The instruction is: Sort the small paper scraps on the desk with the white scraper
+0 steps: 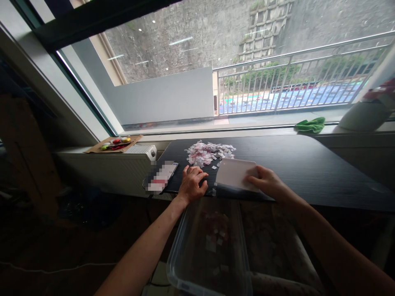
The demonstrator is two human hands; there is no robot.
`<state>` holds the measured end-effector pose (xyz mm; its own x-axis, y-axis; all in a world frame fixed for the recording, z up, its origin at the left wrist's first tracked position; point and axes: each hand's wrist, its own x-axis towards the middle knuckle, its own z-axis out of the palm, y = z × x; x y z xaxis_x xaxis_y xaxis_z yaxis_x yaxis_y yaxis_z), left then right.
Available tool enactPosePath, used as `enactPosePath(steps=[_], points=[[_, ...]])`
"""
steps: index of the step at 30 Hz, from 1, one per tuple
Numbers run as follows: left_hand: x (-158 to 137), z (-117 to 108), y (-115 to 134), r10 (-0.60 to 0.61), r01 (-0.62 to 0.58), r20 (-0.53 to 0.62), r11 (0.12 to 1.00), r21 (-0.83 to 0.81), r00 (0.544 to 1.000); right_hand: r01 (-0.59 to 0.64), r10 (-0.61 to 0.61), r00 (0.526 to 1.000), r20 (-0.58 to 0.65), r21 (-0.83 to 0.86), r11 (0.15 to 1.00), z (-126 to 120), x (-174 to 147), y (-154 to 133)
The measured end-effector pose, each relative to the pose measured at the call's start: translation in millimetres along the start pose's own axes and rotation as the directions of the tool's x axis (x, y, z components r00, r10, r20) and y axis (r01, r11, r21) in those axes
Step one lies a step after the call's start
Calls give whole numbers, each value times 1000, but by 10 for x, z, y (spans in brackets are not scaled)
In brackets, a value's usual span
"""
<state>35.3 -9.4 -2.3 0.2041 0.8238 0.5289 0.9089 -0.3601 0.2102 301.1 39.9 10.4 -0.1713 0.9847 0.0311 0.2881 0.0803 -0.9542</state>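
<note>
Bare hands working at a black tabletop (pixel 286 164) beneath a window: the right hand (pixel 268 181) is gripping a white card (pixel 236 172) by its right end, the thumb lying across the upper face and the fingers closing around the border. The card is standing over the near edge of the tabletop, just right of a heap of small paper pieces (pixel 203 154), which is spreading towards the far edge in the left half. The left hand (pixel 194 184) is resting palm down at the near edge, its fingers loosely bent and the thumb standing apart from the index finger; no held object is showing, though whether anything is lying under the palm one cannot tell. Between left hand and card, a few loose scraps (pixel 215 185) are lying along the near edge. A phone (pixel 165 174), its screen partly pixelated, is occupying the near left corner. Below the near edge, a clear plastic bin (pixel 175 263) is holding further scraps. Beyond the left edge, a white radiator (pixel 123 168) is carrying brown cardboard (pixel 95 147), while a green cloth (pixel 310 125) is lying on the sill beyond the far edge
</note>
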Motion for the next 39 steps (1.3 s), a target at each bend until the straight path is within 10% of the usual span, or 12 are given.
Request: enactPosePath(steps=[39], points=[[3,-4,10,-5,5,9,1000,11,1000,4,-9,989,147,30,1000,51,-160,-49]])
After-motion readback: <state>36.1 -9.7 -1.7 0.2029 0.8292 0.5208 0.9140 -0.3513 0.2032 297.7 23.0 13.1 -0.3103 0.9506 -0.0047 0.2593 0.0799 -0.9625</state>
